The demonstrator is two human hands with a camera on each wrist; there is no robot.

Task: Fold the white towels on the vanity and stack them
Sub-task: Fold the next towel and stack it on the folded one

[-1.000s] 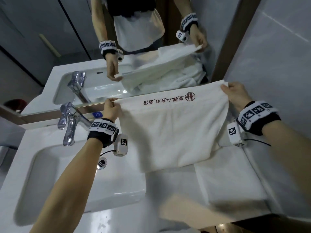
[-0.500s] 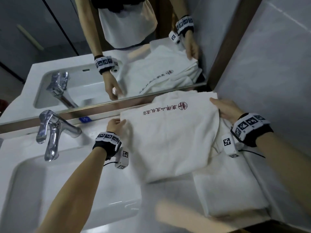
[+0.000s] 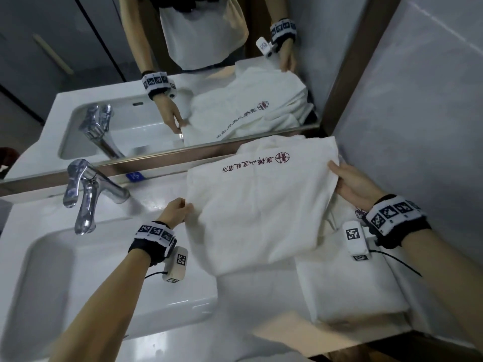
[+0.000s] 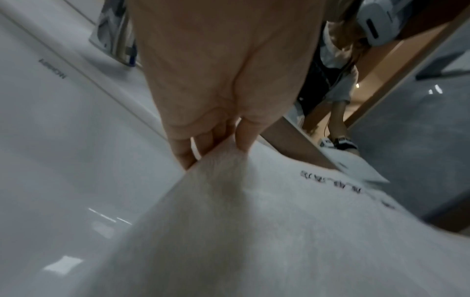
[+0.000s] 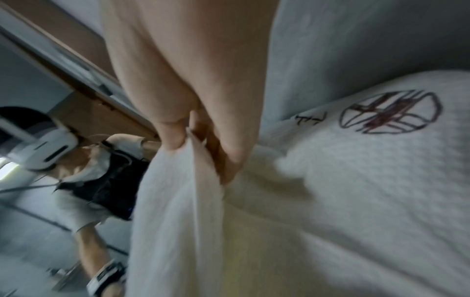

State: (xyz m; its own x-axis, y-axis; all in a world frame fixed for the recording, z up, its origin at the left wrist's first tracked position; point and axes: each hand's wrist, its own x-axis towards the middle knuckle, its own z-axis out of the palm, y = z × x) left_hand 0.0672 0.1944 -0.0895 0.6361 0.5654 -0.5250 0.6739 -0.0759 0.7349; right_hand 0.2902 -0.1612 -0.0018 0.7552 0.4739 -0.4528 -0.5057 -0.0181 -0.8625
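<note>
Left grip (image 3: 175, 210) and right grip (image 3: 351, 183) each pinch opposite edges of white logo-printed terry towel (image 3: 257, 205), long axis spanning between them; folded white towel (image 3: 347, 291) lies nearer right hand.

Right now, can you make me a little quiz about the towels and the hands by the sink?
1. True or false: both hands hold the printed towel.
2. The folded towel lies: A) in the sink, B) on the counter under the printed towel's right side, C) on the faucet.
3. Fill in: the left hand pinches the towel's ___ edge.

Key: 1 true, the right hand grips too. 2 B. 3 left.
</note>
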